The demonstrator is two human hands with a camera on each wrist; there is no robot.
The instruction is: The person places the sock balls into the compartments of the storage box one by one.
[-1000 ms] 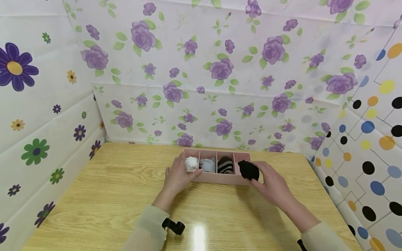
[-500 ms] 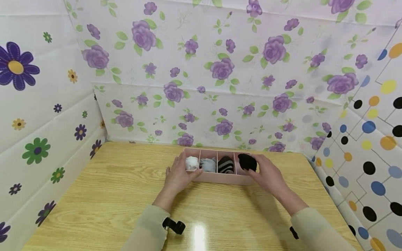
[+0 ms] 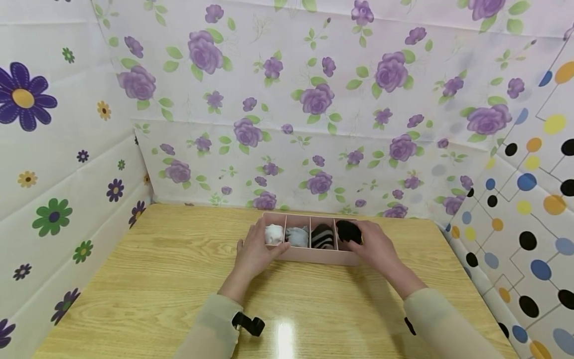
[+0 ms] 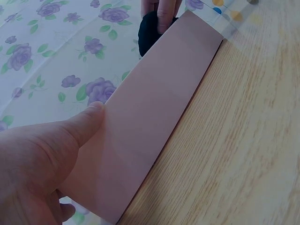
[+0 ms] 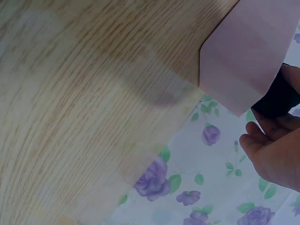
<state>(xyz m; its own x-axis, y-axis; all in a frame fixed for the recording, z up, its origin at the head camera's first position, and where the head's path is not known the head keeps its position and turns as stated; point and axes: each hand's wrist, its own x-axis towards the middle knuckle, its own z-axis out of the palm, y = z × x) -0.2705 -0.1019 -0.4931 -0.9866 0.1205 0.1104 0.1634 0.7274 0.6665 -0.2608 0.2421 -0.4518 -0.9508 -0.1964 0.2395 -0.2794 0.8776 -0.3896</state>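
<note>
Pressing a black sock (image 3: 349, 231) down into the rightmost compartment of the pink box (image 3: 314, 256), right hand (image 3: 374, 247) curling its fingers round the bundle from the near-right side. Bracing the box's left end with the left hand (image 3: 253, 253), thumb lying flat along the front wall and fingers hooking over the near rim beside the white sock (image 3: 273, 233). Showing, in the left wrist view, that thumb (image 4: 82, 123) resting against the smooth pink wall, with the black sock at the far end under the other hand's fingertips (image 4: 165, 14).

Sitting well back on the table (image 3: 157, 279), close to the flowered backdrop, with a grey sock (image 3: 297, 235) and a striped sock (image 3: 322, 236) filling the two middle compartments.

Judging the black sock as light, soft and springy (likely to unroll or puff back up once released), so best gripped round its middle as a ball and pushed down rather than pinched by an edge. Judging the box as stiff, light plastic, apt to slide on the glossy wood, hence worth steadying at an end wall. Sitting partly above the rim, not fully seated as far as can be told.
</note>
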